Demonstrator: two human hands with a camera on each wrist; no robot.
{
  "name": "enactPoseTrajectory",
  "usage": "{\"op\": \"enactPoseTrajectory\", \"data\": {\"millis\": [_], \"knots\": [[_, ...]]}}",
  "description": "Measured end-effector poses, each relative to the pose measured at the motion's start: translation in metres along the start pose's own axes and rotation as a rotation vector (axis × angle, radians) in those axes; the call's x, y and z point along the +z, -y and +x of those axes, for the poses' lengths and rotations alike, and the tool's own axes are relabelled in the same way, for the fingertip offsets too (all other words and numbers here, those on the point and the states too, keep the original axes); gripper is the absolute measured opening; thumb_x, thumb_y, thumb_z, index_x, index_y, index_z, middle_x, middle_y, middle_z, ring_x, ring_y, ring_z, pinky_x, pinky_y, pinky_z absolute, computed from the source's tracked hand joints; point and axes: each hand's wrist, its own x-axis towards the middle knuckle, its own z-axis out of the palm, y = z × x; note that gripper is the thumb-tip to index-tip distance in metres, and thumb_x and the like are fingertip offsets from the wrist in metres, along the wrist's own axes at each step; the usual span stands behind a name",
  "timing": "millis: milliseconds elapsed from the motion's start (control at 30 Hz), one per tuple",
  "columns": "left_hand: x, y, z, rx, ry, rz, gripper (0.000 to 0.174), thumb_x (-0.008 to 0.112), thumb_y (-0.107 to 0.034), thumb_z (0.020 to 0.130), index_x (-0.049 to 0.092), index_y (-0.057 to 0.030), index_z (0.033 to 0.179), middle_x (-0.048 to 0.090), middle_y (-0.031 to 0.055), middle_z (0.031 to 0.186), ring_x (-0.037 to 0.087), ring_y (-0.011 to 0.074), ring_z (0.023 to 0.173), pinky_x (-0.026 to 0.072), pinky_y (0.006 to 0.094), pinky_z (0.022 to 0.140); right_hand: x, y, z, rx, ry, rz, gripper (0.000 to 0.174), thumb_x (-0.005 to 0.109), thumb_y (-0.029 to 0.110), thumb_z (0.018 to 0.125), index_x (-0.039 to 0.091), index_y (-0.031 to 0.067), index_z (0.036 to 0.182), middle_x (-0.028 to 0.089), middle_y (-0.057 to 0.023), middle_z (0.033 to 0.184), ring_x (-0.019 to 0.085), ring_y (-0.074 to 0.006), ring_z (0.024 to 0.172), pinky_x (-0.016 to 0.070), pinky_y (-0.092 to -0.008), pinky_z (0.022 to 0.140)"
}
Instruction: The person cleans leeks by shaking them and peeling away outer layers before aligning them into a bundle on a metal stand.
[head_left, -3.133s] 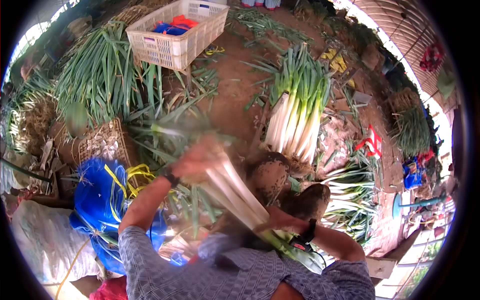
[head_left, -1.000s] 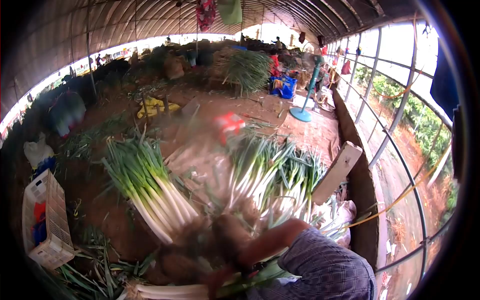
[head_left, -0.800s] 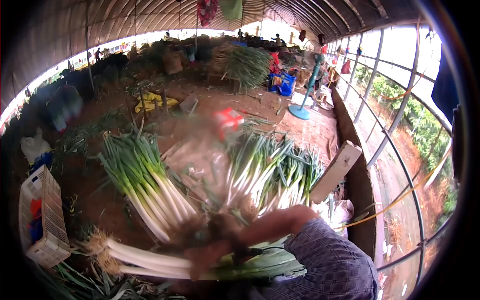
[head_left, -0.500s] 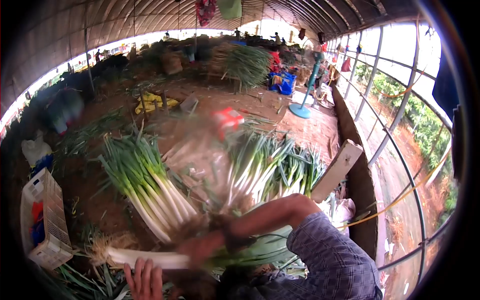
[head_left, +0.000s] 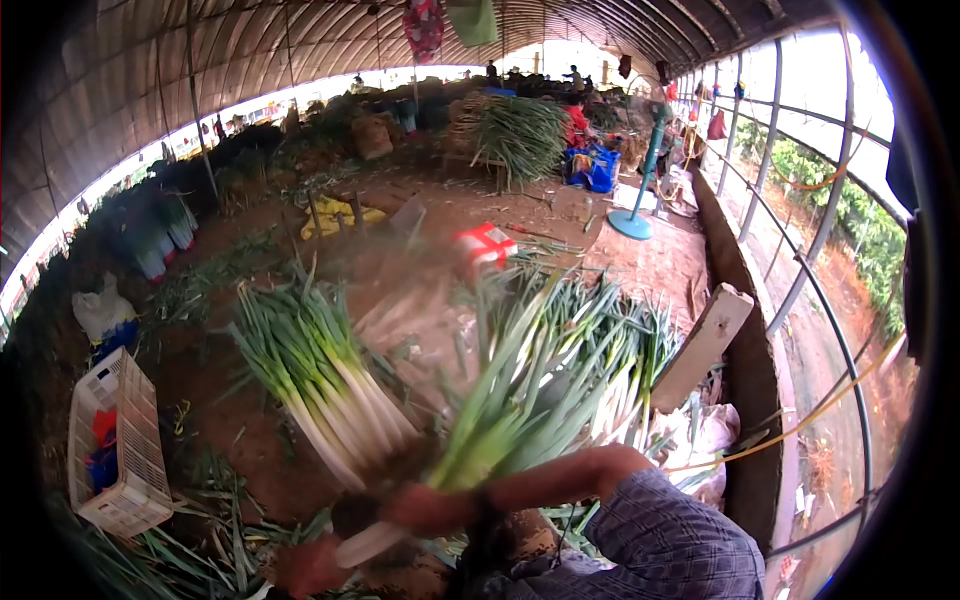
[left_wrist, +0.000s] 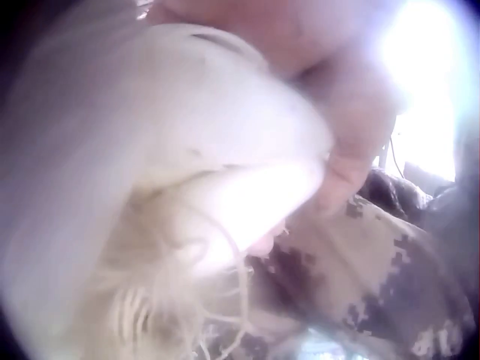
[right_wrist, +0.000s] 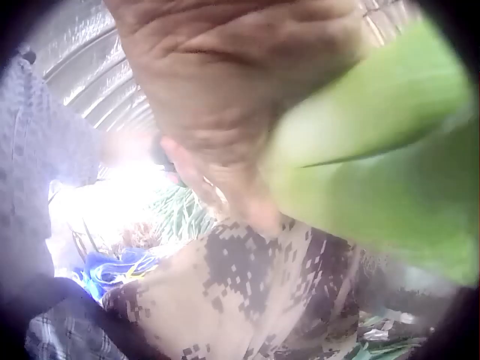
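Observation:
Both my hands hold a small bunch of leeks (head_left: 368,543), low in the head view. My right hand (head_left: 430,508) grips them where white stalk turns green, and the leaves fan up and right from it. In the right wrist view the green leaf bases (right_wrist: 375,142) emerge beside the palm. Lower left, my left hand (head_left: 310,568) is wrapped round the white end. The left wrist view shows thick white stalks (left_wrist: 225,112) against the fingers, with stringy roots (left_wrist: 172,300) below. A larger leek bundle (head_left: 350,400) lies on the ground just beyond.
More leeks (head_left: 630,350) lie in a row at the right, by a slanted wooden board (head_left: 703,350). A cream plastic crate (head_left: 145,460) stands at the left. Farther back are a red-and-white packet (head_left: 487,243) and a teal stand (head_left: 632,222). Loose leaves litter the ground.
The view has swung from the crate side towards the tunnel's length. The held leeks went from lying across the lap to leaves pointing up and away; my left hand came onto their white end.

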Motion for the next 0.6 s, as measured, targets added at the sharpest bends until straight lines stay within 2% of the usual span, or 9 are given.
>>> {"op": "enactPoseTrajectory", "data": {"millis": [33, 67, 133, 233, 333, 433, 533, 600], "knots": [[-0.007, -0.01, -0.005, -0.045, 0.05, 0.002, 0.054, 0.07, -0.02, 0.085, 0.056, -0.0008, 0.134, 0.065, 0.0214, 0.113, 0.063, 0.0377, 0.101, 0.0501, 0.0539, 0.087, -0.001, 0.008, -0.007, -0.089, -0.171, -0.009, 0.049, 0.067, 0.011, 0.07, 0.053, -0.0012, 0.115, 0.059, -0.0214, 0.108, 0.057, -0.0381, 0.105, 0.0457, -0.0455, 0.087], [-0.005, -0.005, -0.006, -0.024, 0.014, -0.012, 0.051, 0.068, -0.02, 0.086, 0.056, -0.0008, 0.131, 0.066, 0.0215, 0.111, 0.063, 0.0381, 0.098, 0.0504, 0.054, 0.083, -0.001, 0.018, -0.015, -0.178, -0.342, -0.016, 0.051, 0.066, 0.011, 0.071, 0.053, -0.0013, 0.119, 0.058, -0.0217, 0.114, 0.055, -0.0372, 0.11, 0.0447, -0.0448, 0.092], [0.005, 0.012, -0.006, 0.022, -0.065, -0.045, 0.044, 0.066, -0.02, 0.088, 0.058, -0.0008, 0.127, 0.066, 0.0218, 0.106, 0.064, 0.0388, 0.091, 0.051, 0.0542, 0.075, -0.001, 0.045, -0.042, -0.196, -0.27, 0.222, 0.058, 0.065, 0.015, 0.084, 0.046, -0.0011, 0.137, 0.05, -0.0188, 0.137, 0.049, -0.0322, 0.125, 0.0391, -0.0432, 0.106], [0.008, 0.023, 0.012, -0.017, -0.156, -0.021, 0.053, 0.079, -0.047, 0.075, 0.064, -0.0023, 0.099, 0.069, 0.0213, 0.083, 0.067, 0.0423, 0.08, 0.0528, 0.0513, 0.07, 0.056, 0.058, -0.073, 0.114, 0.358, 1.338, 0.058, 0.059, 0.037, 0.099, 0.043, -0.0001, 0.141, 0.051, -0.0175, 0.14, 0.048, -0.0286, 0.132, 0.0371, -0.0455, 0.112], [-0.02, 0.005, 0.003, 0.042, -0.172, 0.174, 0.043, 0.077, -0.037, 0.076, 0.063, -0.0017, 0.097, 0.068, 0.0216, 0.081, 0.067, 0.0416, 0.078, 0.0531, 0.0515, 0.07, 0.053, 0.048, -0.083, 0.469, 0.041, 1.732, 0.068, 0.059, 0.043, 0.099, 0.037, -0.0004, 0.147, 0.046, -0.0144, 0.148, 0.043, -0.025, 0.138, 0.0329, -0.0426, 0.117], [-0.031, -0.008, -0.004, 0.135, -0.266, 0.308, 0.035, 0.074, -0.029, 0.076, 0.063, -0.002, 0.095, 0.067, 0.0204, 0.081, 0.067, 0.0416, 0.077, 0.0535, 0.0517, 0.071, 0.021, 0.051, -0.063, 0.474, -0.167, 2.005, 0.076, 0.064, 0.04, 0.096, 0.029, 0.0026, 0.153, 0.038, -0.0125, 0.154, 0.038, -0.023, 0.141, 0.0298, -0.042, 0.119], [-0.039, -0.026, -0.009, 0.121, -0.269, 0.388, 0.036, 0.073, -0.024, 0.075, 0.061, -0.0017, 0.101, 0.066, 0.0189, 0.084, 0.066, 0.0418, 0.076, 0.0536, 0.0504, 0.07, 0.061, 0.04, -0.056, 0.371, -0.374, 2.224, 0.072, 0.065, 0.037, 0.096, 0.033, -0.0007, 0.149, 0.041, -0.0158, 0.151, 0.039, -0.026, 0.14, 0.0299, -0.0433, 0.12], [-0.047, -0.045, -0.021, 0.101, -0.245, 0.4, 0.035, 0.066, -0.02, 0.086, 0.058, -0.0003, 0.114, 0.066, 0.0207, 0.096, 0.064, 0.0405, 0.085, 0.0519, 0.0526, 0.072, 0.05, 0.041, -0.055, 0.347, -0.488, 2.26, 0.072, 0.066, 0.036, 0.095, 0.034, -0.0026, 0.147, 0.043, -0.0169, 0.149, 0.041, -0.0273, 0.139, 0.0304, -0.0443, 0.119]]}}
